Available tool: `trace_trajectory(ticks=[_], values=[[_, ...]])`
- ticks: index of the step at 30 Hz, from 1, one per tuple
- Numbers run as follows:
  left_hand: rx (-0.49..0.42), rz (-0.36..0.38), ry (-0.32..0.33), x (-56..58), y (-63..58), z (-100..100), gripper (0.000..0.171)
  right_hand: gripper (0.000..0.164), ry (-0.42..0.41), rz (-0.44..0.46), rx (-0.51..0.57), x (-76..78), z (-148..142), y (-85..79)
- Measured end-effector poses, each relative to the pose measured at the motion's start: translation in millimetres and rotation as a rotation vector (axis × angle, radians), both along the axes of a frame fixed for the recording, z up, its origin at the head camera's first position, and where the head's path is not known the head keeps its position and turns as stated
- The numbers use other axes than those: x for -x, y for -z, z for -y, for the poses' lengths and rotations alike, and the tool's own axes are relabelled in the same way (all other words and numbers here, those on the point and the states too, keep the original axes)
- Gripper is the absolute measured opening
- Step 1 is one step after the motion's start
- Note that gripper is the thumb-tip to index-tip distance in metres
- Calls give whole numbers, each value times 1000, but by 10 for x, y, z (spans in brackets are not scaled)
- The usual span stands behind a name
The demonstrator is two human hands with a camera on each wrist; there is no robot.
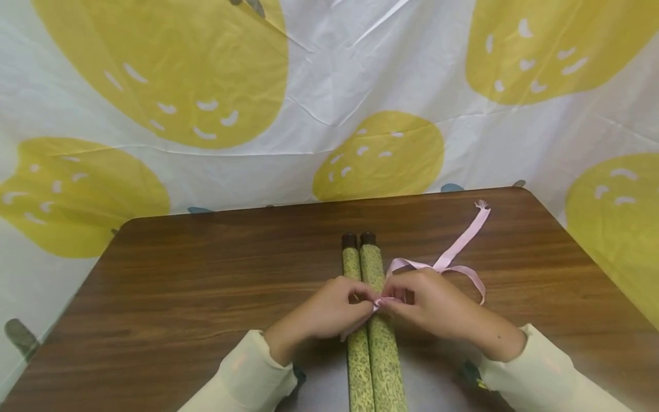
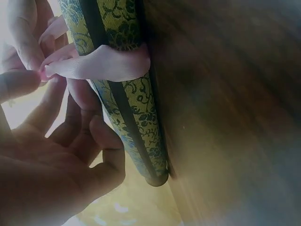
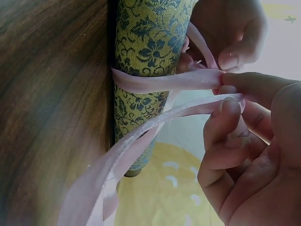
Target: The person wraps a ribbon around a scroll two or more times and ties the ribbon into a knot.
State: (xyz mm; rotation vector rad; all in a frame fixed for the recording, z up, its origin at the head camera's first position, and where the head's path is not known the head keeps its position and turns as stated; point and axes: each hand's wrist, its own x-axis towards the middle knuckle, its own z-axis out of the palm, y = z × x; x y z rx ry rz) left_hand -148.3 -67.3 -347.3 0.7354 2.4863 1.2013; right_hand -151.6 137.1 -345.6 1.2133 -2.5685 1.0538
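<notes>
Two rolls covered in yellow-green floral brocade with dark end knobs, the left roll and the right roll, lie side by side on the table. A pink ribbon wraps around them. Over the rolls, my left hand pinches the ribbon between thumb and fingertip. Close beside it, my right hand pinches the ribbon too, and the fingertips of both hands nearly meet. In the right wrist view a loop of ribbon hangs from the right fingers. The spot where the ribbon crosses is partly hidden by the fingers.
A long ribbon tail with a frayed end trails across the brown wood-grain table to the right of the rolls. Behind the table hangs a white cloth printed with yellow fruit shapes.
</notes>
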Motion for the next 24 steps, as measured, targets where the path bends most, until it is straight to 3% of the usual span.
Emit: trace_trajectory(ticks=[6,12,16,21,24], values=[[4,56,34,-37,-8,-13,10,6,22,14,-14,1,5,-1],[27,-30,75,-34,14,-26,16,6,33,34,-30,-8,7,9],[17,-37,57,-32,47,-37,20,7,28,47,-37,-11,12,19],[24,-14,20,-47,40,-47,9,10,24,64,-30,-15,23,24],[61,-51,12,-50,24,-42,8,10,20,62,-24,-15,27,22]])
